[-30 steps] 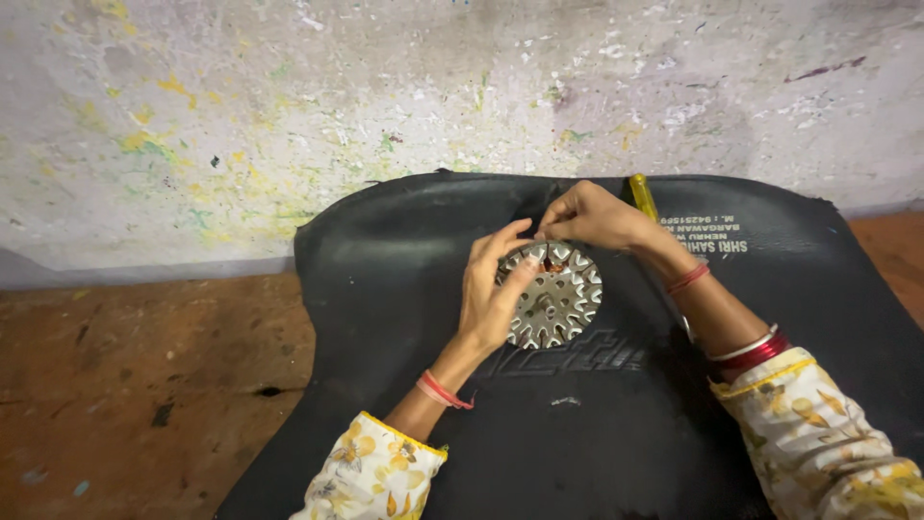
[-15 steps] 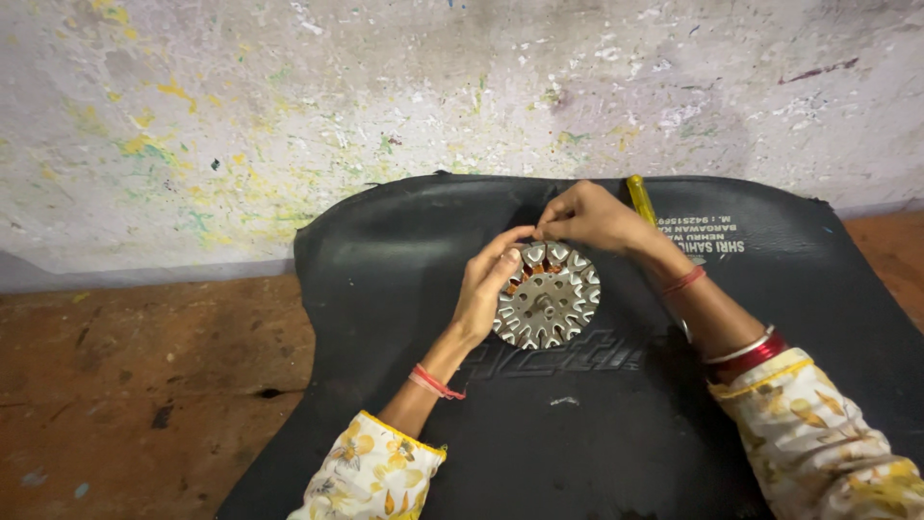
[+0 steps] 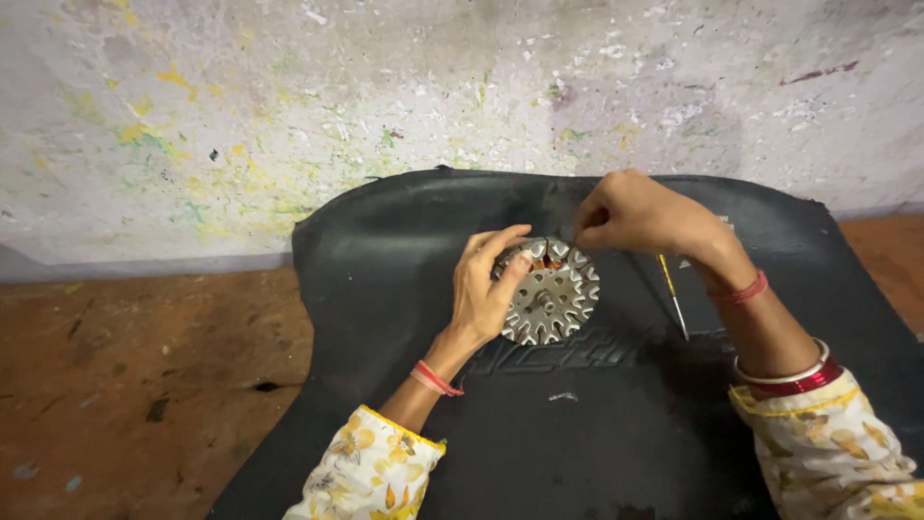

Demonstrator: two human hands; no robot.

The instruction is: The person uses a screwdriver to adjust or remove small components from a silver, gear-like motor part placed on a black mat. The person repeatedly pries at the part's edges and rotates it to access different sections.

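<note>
Both hands: left [image 3: 486, 289] grips toothed round metal stator [image 3: 551, 294], right [image 3: 630, 212] pinches its rim

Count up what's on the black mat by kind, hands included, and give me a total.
Hands: 2, left hand and right hand
Round toothed metal core: 1, held by the left hand
Thin yellow-handled tool: 1, lying on the black mat
Total: 4

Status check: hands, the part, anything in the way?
Left hand grips metal toothed disc at its left edge. Right hand pinches at disc's top rim. Screwdriver lies beside it on black mat.
</note>
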